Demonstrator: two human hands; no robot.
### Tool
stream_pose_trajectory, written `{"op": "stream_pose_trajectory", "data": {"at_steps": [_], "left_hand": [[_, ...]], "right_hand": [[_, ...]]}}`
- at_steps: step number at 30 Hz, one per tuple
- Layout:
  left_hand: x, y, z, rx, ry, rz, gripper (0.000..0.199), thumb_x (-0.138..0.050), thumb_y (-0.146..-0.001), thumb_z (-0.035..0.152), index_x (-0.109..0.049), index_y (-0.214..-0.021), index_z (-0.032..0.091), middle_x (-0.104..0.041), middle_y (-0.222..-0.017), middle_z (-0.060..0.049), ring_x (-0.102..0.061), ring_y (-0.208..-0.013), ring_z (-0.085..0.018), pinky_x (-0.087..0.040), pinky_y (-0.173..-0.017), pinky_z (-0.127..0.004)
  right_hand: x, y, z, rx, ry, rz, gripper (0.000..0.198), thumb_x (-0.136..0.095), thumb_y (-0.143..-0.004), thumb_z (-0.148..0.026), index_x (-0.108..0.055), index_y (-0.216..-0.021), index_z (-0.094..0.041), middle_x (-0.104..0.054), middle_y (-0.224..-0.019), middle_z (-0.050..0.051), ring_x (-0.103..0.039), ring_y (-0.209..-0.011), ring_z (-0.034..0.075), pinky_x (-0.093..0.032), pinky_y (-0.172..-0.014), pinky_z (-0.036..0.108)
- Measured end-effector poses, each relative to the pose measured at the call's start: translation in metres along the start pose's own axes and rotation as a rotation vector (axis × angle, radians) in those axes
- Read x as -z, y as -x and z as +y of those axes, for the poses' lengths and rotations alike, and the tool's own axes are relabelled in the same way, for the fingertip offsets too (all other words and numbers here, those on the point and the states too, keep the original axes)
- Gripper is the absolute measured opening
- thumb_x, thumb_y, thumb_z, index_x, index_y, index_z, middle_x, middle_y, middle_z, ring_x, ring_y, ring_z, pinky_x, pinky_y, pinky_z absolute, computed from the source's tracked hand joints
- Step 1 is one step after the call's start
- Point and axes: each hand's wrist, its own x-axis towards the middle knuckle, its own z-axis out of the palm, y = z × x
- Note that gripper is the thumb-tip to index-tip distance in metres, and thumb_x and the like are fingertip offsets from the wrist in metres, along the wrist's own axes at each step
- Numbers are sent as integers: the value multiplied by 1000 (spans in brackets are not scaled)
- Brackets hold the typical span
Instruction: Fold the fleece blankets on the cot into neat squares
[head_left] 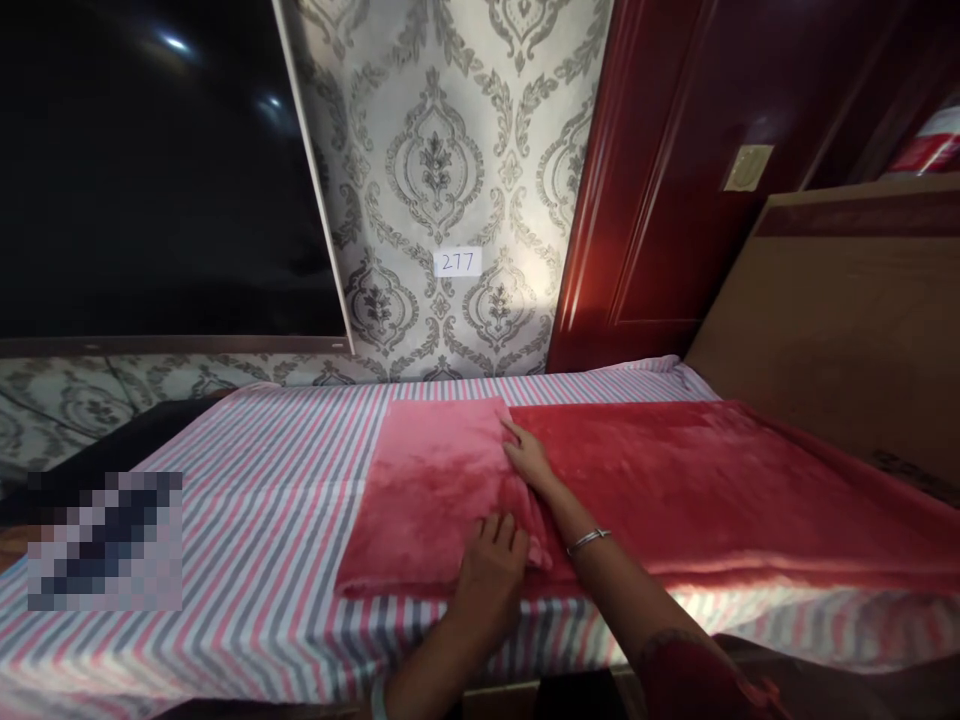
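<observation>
A red plush blanket (645,480) lies across the striped bedsheet (270,500), its left end folded over into a lighter pink rectangular flap (427,490). My left hand (491,570) rests palm down near the flap's front right corner, fingers apart on the fabric. Farther back, my right hand (527,455) touches the flap's right edge with its index finger stretched out; its other fingers are partly hidden. Neither hand visibly grips the cloth.
A large dark television screen (150,170) stands at the left. Patterned wallpaper behind carries a paper label (458,262) reading 277. To the right are a dark red wooden panel (660,200) and a brown board (840,330). A pixelated patch covers something at left.
</observation>
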Motion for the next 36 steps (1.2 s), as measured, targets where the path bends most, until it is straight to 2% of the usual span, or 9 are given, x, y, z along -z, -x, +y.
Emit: {"op": "stream_pose_trajectory", "data": {"at_steps": [6, 11, 14, 18, 22, 25, 28, 33, 36], "left_hand": [[11, -3, 8, 17, 80, 14, 41, -49, -80, 4, -67, -116, 13, -70, -122, -17, -64, -113, -32, -53, -97, -48], [20, -8, 20, 69, 107, -130, 38, -52, -80, 8, -69, -114, 8, -68, -124, -24, -63, -117, -38, -52, -100, -55], [33, -3, 22, 15, 266, -124, 43, -60, -80, 14, -67, -122, 12, -65, -131, -23, -60, -123, -37, -49, -106, -55], [76, 0, -17, 29, 501, -14, 34, -50, -93, 23, -67, -123, 24, -71, -124, -11, -67, -112, -23, -53, -101, -42], [104, -4, -94, 258, 231, -31, 48, -45, -98, 36, -57, -139, 16, -58, -144, -16, -50, -137, -30, -36, -116, -50], [92, 2, -134, 310, 84, -217, 66, -53, -93, 49, -44, -151, 17, -37, -160, -18, -27, -151, -35, -23, -120, -58], [69, 16, -144, 331, 57, -354, 67, -51, -94, 51, -41, -153, 21, -26, -165, -16, -17, -153, -38, -26, -116, -63], [49, 28, -144, 334, 141, -281, 64, -51, -94, 50, -44, -151, 24, -24, -166, -15, -14, -154, -37, -27, -115, -64], [50, 33, -154, 409, 334, -122, 61, -58, -89, 48, -53, -144, 22, -22, -167, -14, -14, -154, -34, -22, -120, -59]], "right_hand": [[0, 3, 1, -3, 46, -31, 60, -57, -83, -25, -58, -142, -14, -69, -129, 12, -62, -121, 28, -45, -107, 43], [7, 9, 2, 46, 15, -84, 67, -60, -82, -26, -50, -147, -12, -59, -143, 12, -56, -131, 26, -42, -111, 38], [12, 12, 1, 64, 85, -136, 65, -56, -84, -24, -49, -148, -12, -61, -141, 13, -58, -129, 25, -43, -110, 38], [15, 18, -15, 42, 301, -117, 65, -53, -89, -27, -44, -151, -14, -49, -152, 16, -46, -140, 29, -37, -115, 46], [10, 37, -39, 176, 551, -109, 71, -52, -93, -48, -33, -157, -23, -20, -167, 14, -18, -153, 35, -25, -118, 56], [2, 56, -43, 224, 670, -243, 71, -45, -96, -57, -31, -158, -26, -16, -168, 12, -8, -155, 34, -18, -118, 61], [-4, 69, -34, 210, 702, -322, 71, -43, -97, -58, -31, -158, -25, -16, -168, 12, -5, -155, 32, -15, -118, 63], [-7, 73, -23, 228, 697, -299, 69, -42, -97, -57, -30, -158, -25, -15, -168, 11, -3, -155, 31, -15, -118, 63], [-1, 67, -25, 209, 694, -331, 69, -46, -96, -56, -33, -157, -27, -20, -167, 11, -11, -154, 34, -17, -117, 64]]}}
